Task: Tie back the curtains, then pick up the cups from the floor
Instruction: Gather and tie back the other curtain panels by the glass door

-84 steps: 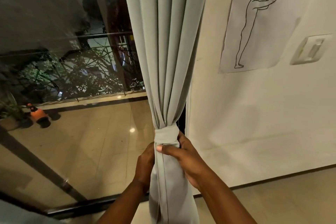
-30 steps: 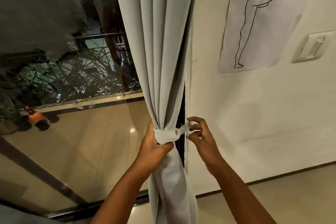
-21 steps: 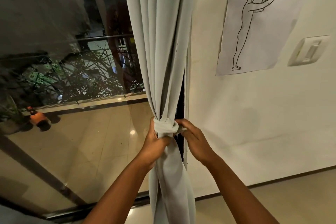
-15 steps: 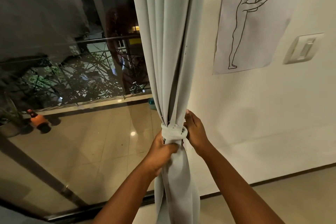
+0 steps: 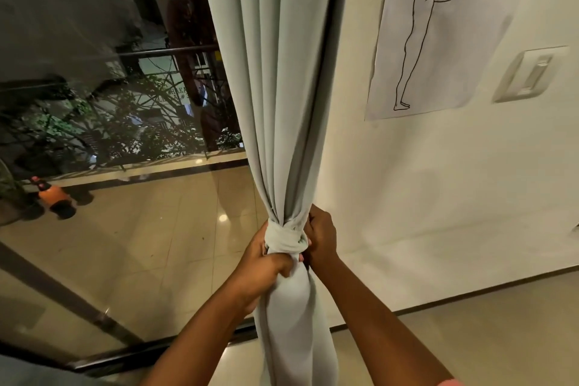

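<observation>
Hands at the gathered curtain (image 5: 282, 103): left hand (image 5: 261, 263) and right hand (image 5: 319, 236), each grip clenched around its knot (image 5: 283, 240).

1. The gathered curtain (image 5: 282, 103) hangs down the middle of the view from 12 to 6 o'clock, blocking any straight pass between left and right
2. At 9 o'clock the glass door (image 5: 125, 229) closes off that whole side
3. At 3 o'clock the wall (image 5: 438, 197) stands just beside the curtain, with a drawing (image 5: 438, 34) and a switch plate (image 5: 529, 74) on it
4. Open floor (image 5: 485, 332) lies at 4 o'clock
</observation>
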